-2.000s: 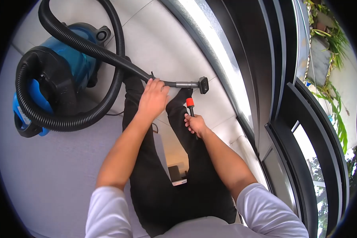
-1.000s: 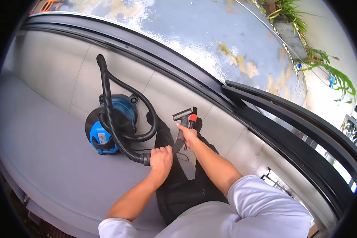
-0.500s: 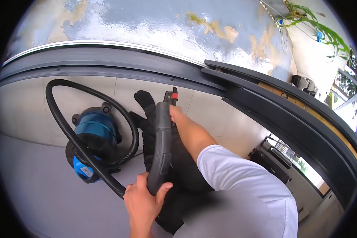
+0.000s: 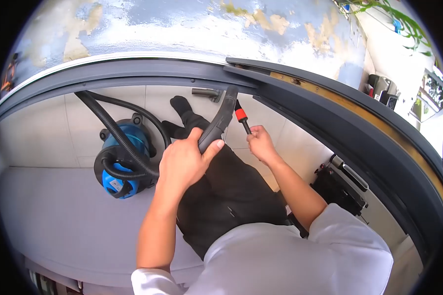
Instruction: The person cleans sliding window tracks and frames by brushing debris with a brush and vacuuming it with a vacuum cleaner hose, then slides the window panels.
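My left hand (image 4: 183,160) is wrapped around the black curved vacuum handle (image 4: 219,120), its thumb along the near side. The handle's far end reaches the dark grey sliding-door track (image 4: 147,74). My right hand (image 4: 262,144) grips the thin black handle of a brush with a red band (image 4: 241,114). The brush points up toward the track, just right of the vacuum handle's end; its bristle tip is partly hidden. From the handle, a ribbed black hose (image 4: 110,125) loops back to the blue and black vacuum cleaner (image 4: 125,135) on the left.
A dark nozzle piece (image 4: 206,92) lies on the pale floor tiles beside my feet. At lower left is a grey cushioned surface (image 4: 64,216). Sliding panels (image 4: 339,123) run along the right. Beyond the track is a wet, patchy floor (image 4: 172,29).
The vacuum handle has moved up and right to the track with my left hand. My right hand has moved right, away from the handle, holding the brush. The nozzle now lies on the floor.
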